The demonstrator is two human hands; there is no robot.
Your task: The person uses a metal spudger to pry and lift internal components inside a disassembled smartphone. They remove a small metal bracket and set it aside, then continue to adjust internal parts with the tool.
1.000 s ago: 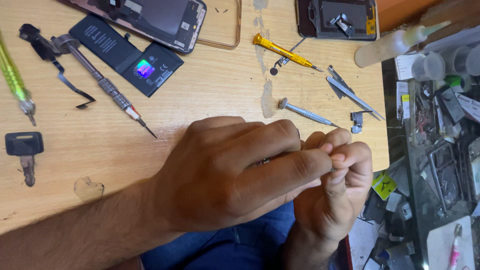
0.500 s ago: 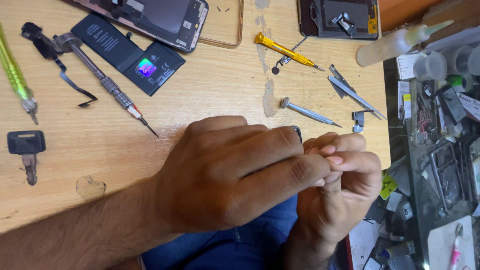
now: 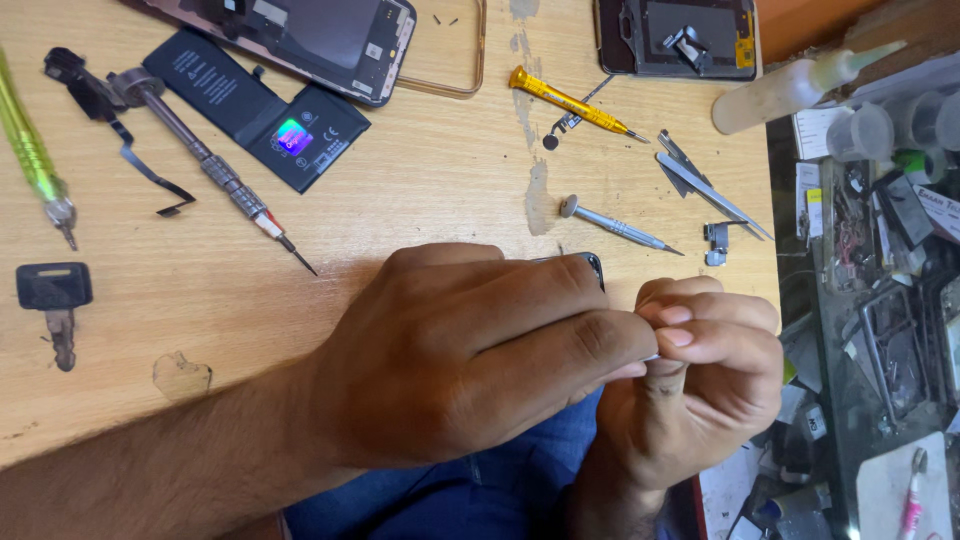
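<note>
Head view, looking down on a pale wooden worktop (image 3: 420,200) at its near edge. The left hand (image 3: 470,350) lies across the middle of the frame, its fingers (image 3: 590,345) curled and reaching right to meet the right hand (image 3: 700,370). Both hands close together on a small, thin pale part (image 3: 652,357), of which only a sliver shows between the fingertips; its kind cannot be told. A dark rounded corner of a device (image 3: 592,266) shows just behind the left knuckles, largely hidden by them. The part is pinched at the meeting point of the two hands, above the person's blue-clad lap (image 3: 480,495) and just off the worktop's edge.

Judged from its size, the part is light and probably delicate; it would be best taken by its edges with fingertips only, since a firm squeeze could bend it and a loose one could drop it.

Further back on the worktop lie:
- a yellow-handled precision screwdriver (image 3: 570,102);
- a slim silver screwdriver (image 3: 620,225);
- a long grey-handled screwdriver (image 3: 215,175);
- steel tweezers (image 3: 705,180);
- a flat black battery (image 3: 265,115);
- an opened phone body (image 3: 300,30);
- a black-headed key (image 3: 52,300) at the left.

A translucent squeeze bottle (image 3: 790,85) lies at the far right.
</note>
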